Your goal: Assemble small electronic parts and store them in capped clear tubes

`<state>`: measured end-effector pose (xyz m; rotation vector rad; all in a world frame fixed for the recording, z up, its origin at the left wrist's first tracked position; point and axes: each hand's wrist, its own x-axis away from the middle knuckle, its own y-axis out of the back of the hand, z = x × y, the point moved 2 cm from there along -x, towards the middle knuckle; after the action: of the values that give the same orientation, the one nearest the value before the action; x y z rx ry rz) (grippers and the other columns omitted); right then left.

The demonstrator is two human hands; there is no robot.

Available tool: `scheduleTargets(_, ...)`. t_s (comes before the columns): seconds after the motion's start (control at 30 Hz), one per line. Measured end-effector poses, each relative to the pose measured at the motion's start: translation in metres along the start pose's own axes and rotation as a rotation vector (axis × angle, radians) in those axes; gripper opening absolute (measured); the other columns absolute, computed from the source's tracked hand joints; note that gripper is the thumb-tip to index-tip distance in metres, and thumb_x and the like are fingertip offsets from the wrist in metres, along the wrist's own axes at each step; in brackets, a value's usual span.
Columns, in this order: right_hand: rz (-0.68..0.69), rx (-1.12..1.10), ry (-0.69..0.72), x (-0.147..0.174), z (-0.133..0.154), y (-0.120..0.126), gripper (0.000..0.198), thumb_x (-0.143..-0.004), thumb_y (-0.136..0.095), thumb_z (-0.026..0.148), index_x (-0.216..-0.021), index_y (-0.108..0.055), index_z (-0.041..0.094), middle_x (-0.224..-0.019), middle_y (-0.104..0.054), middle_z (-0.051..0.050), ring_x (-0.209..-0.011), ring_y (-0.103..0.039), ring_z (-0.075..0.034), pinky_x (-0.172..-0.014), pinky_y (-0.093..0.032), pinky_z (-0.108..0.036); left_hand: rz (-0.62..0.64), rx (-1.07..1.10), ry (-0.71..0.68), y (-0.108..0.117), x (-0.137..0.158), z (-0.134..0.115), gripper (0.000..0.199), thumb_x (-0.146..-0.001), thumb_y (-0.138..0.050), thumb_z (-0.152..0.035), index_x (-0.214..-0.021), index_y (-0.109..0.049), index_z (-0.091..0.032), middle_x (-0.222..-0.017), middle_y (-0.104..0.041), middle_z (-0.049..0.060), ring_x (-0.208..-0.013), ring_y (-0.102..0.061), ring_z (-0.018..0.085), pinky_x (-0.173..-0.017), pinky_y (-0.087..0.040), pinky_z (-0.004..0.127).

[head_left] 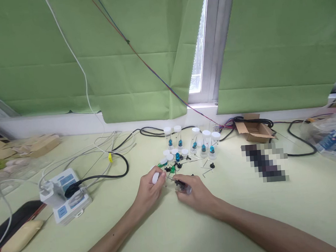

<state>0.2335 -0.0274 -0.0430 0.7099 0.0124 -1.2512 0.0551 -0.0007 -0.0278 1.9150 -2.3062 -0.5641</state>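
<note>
Near the middle of the table, my left hand pinches a white cap between thumb and fingers. My right hand is closed around a small clear tube, lying on its side with dark parts at its mouth. A thin metal rod shows between the two hands; which hand holds it I cannot tell. Just beyond them lie loose white caps, green metal parts, a blue part, black pieces and thin L-shaped keys. Several capped clear tubes with blue parts inside stand upright behind.
A white power strip with plugs and cables sits at left, beside a cream-coloured object. An open cardboard box stands at back right, near a blurred-out dark object and plastic bags. Black cables cross the table.
</note>
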Motion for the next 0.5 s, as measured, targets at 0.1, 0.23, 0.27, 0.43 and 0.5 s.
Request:
scheduleTargets(0.1, -0.005, -0.005, 0.008, 0.0000, 0.0006, 0.0003, 0.034, -0.073, -0.053, 0.007, -0.100, -0.067, 0.020, -0.074, -0.059, 0.003, -0.063, -0.048, -0.012, -0.064, -0.040, -0.020, -0.012, -0.077, -0.053, 0.0019, 0.0001, -0.0014, 0.033, -0.093, -0.049, -0.048, -0.076, -0.048, -0.020, -0.052, -0.036, -0.009, -0.044, -0.029, 0.008, -0.042, -0.024, 0.019)
scheduleTargets(0.23, -0.005, -0.006, 0.018, -0.0005, 0.0016, 0.0004, 0.033, -0.071, -0.052, 0.006, -0.097, -0.067, 0.020, -0.072, -0.057, 0.004, -0.063, -0.047, -0.011, -0.062, -0.039, -0.020, -0.004, -0.123, -0.083, 0.0031, -0.0005, -0.0023, 0.032, -0.093, -0.048, -0.046, -0.075, -0.048, -0.019, -0.055, -0.038, -0.008, -0.047, -0.030, 0.008, -0.045, -0.025, 0.019)
scheduleTargets(0.27, -0.005, -0.007, 0.018, -0.0006, 0.0020, 0.0006, 0.033, -0.071, -0.052, 0.006, -0.097, -0.067, 0.020, -0.073, -0.057, 0.004, -0.063, -0.047, -0.011, -0.063, -0.039, -0.020, -0.003, -0.132, -0.088, 0.0034, -0.0005, -0.0025, 0.032, -0.094, -0.047, -0.045, -0.075, -0.048, -0.019, -0.055, -0.039, -0.008, -0.048, -0.031, 0.008, -0.045, -0.025, 0.020)
scheduleTargets(0.43, 0.005, -0.016, 0.018, -0.0002, 0.0039, 0.0016, 0.032, -0.072, -0.052, 0.006, -0.097, -0.067, 0.020, -0.072, -0.055, 0.004, -0.063, -0.045, -0.011, -0.062, -0.038, -0.020, 0.013, -0.164, -0.107, 0.0045, -0.0007, -0.0047, 0.031, -0.094, -0.046, -0.043, -0.075, -0.048, -0.019, -0.056, -0.040, -0.008, -0.049, -0.031, 0.008, -0.047, -0.026, 0.020)
scheduleTargets(0.5, 0.005, -0.014, 0.015, -0.0001, 0.0039, 0.0016, 0.032, -0.072, -0.052, 0.007, -0.097, -0.067, 0.020, -0.072, -0.055, 0.004, -0.062, -0.045, -0.011, -0.062, -0.038, -0.020, 0.021, -0.176, -0.110, 0.0053, -0.0016, -0.0062, 0.031, -0.094, -0.046, -0.043, -0.075, -0.048, -0.019, -0.056, -0.040, -0.008, -0.050, -0.031, 0.009, -0.048, -0.027, 0.020)
